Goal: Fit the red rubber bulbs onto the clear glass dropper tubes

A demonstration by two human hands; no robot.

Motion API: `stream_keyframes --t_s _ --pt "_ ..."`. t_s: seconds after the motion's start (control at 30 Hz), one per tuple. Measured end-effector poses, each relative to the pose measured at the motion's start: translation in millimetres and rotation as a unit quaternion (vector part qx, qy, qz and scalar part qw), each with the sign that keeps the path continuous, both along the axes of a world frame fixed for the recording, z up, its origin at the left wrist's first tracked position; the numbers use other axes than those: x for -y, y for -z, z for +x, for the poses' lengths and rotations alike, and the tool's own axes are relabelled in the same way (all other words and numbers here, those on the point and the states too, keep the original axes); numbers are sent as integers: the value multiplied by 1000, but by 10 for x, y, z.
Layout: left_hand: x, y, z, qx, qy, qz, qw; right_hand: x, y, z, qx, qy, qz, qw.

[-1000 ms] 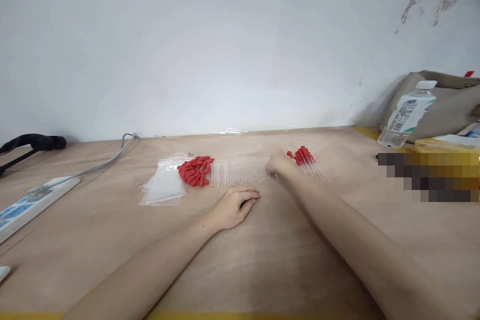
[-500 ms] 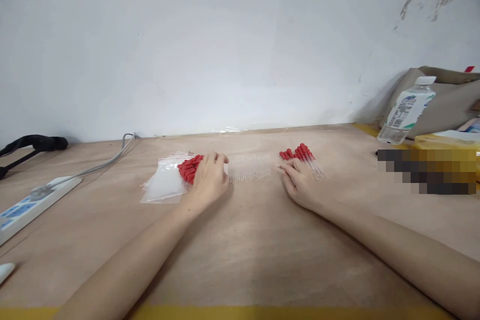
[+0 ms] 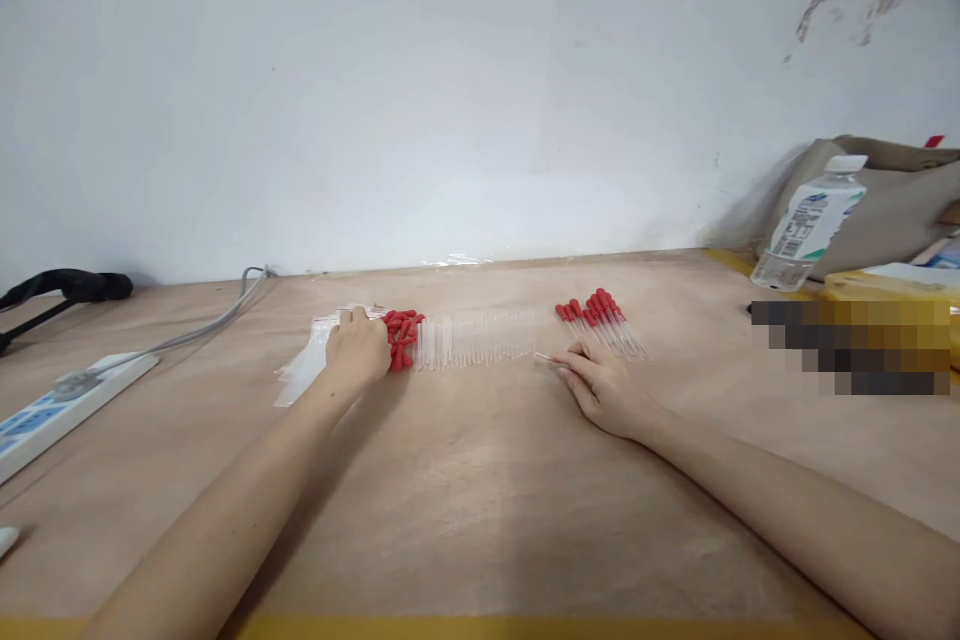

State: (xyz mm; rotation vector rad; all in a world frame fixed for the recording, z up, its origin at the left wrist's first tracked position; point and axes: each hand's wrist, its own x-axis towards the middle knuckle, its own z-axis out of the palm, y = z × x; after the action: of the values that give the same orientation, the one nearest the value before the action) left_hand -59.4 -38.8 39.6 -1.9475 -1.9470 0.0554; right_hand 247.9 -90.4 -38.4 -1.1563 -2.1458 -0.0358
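My right hand [image 3: 604, 390] pinches a thin clear glass dropper tube [image 3: 545, 357], its free end pointing left. Just beyond this hand lie several assembled droppers [image 3: 600, 308] with red bulbs and clear tubes. My left hand [image 3: 360, 348] is at the left edge of a pile of red rubber bulbs [image 3: 401, 335], its fingers curled down; what they hold, if anything, is hidden. Between the hands, bare clear glass tubes [image 3: 480, 338] lie side by side in a long row. Partly under my left hand, clear plastic zip bags [image 3: 304, 375] lie flat.
A white power strip [image 3: 82, 400] with a grey cable lies at the left, near a black strap-like object [image 3: 67, 290]. At the right, a plastic bottle [image 3: 810, 225] leans by a grey bag [image 3: 885, 190]. A white wall [image 3: 450, 100] borders the table's back.
My left hand has moved left from over the bulbs to the pile's left edge, uncovering bulbs and more tubes. My right hand has barely moved; the tube in it now shows clearly.
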Motion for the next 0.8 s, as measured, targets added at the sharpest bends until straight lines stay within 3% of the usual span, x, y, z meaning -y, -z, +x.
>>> stream_keyframes --t_s 0.3,0.37,0.43,0.5,0.57,0.67,0.8 --pt "9 19 19 -16 19 47 999 4 -17 -4 1 -8 -9 1000" --pt "76 36 121 -12 55 83 995 3 -15 1 16 -1 -5 1000" --pt "175 123 287 20 135 99 986 1 -9 9 31 7 1 1000" --pt "285 281 482 111 262 74 956 0 -4 16 35 9 10 999" --pt "377 463 651 238 351 16 906 7 -4 12 29 1 21 999" --pt "435 657 773 338 394 -35 854 39 -15 -25 7 -17 37 999" --pt "398 712 755 379 421 -39 823 94 -25 -114 -14 -44 36 998"
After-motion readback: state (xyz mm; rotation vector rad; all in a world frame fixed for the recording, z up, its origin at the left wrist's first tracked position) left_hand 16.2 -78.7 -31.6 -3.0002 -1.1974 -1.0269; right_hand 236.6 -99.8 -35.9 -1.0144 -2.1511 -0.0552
